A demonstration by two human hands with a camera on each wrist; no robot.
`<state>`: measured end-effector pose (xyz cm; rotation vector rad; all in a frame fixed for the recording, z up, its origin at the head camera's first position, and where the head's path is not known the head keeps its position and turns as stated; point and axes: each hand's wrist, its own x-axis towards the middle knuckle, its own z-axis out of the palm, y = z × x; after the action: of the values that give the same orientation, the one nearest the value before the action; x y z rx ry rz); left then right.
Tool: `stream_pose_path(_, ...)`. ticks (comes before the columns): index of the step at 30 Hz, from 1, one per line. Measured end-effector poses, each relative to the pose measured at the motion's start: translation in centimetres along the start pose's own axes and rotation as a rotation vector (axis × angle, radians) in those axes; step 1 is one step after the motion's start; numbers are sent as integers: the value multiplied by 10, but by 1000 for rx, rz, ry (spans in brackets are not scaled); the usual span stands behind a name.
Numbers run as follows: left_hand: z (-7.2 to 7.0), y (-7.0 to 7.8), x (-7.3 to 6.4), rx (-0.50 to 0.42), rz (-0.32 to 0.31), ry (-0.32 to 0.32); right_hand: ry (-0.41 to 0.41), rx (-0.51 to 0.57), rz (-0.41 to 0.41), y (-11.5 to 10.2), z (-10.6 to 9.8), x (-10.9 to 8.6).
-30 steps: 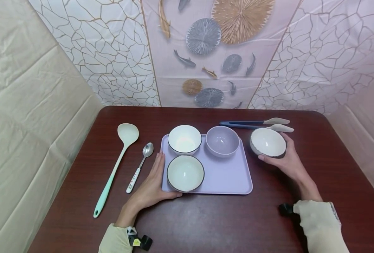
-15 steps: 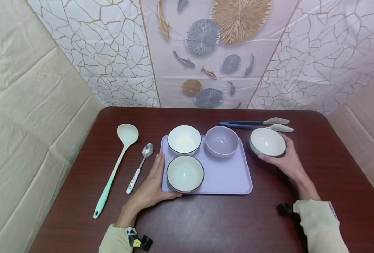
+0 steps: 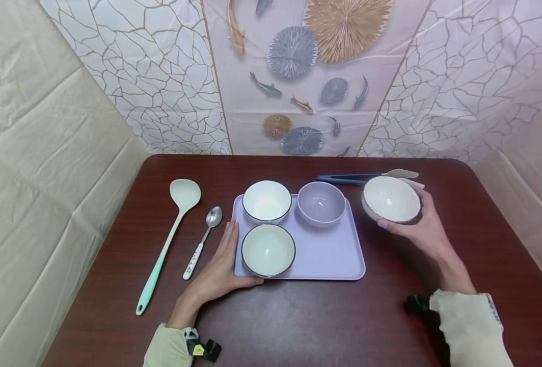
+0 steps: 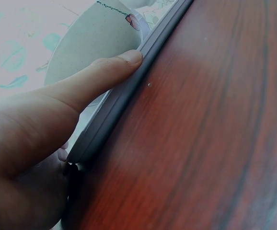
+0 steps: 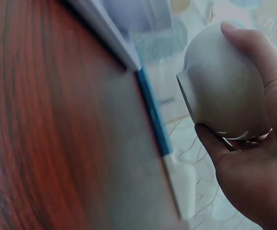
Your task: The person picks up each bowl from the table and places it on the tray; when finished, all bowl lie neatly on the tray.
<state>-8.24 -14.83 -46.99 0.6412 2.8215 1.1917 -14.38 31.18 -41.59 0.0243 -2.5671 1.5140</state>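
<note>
Three bowls already sit on the flat lilac plastic tray (image 3: 326,255), and a fourth, a white ceramic bowl with a speckled grey outside (image 3: 391,199), is off the tray's right edge, lifted clear of the dark red wooden table (image 3: 298,326). The right hand (image 3: 419,232) cups it from below, fingers curled round its wall (rim tilted). The left hand (image 3: 220,267) lies flat against the tray's left edge, fingers straight. Carried low, the bowl could clip the lavender bowl (image 3: 321,204) at the tray's back right, or slip.
</note>
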Motion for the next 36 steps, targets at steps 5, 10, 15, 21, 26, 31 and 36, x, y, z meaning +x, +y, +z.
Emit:
stream_pose_path(5, -1, 0, 1, 1, -2, 1, -82, -6, -58, -23, 3, -17)
stream_pose_path(10, -4, 0, 2, 0, -6, 3, -186, 101, -170, -38, 17, -37)
stream_pose_path(15, -4, -1, 2, 4, -9, 9, -327, 116, -204, -43, 39, -52)
stream_pose_path(21, -2, -2, 1, 2, -2, 6, -460, 123, -172, -40, 61, -60)
stream_pose_path(26, 0, -2, 1, -3, 5, 0, -489, 146, -174, -33, 72, -62)
stream_pose_path(31, 1, -2, 1, -1, 9, 0, -490, 118, -171, -31, 77, -64)
stream_pose_path(36, 1, -2, 1, 2, 16, 3, -494, 91, -156, -30, 79, -64)
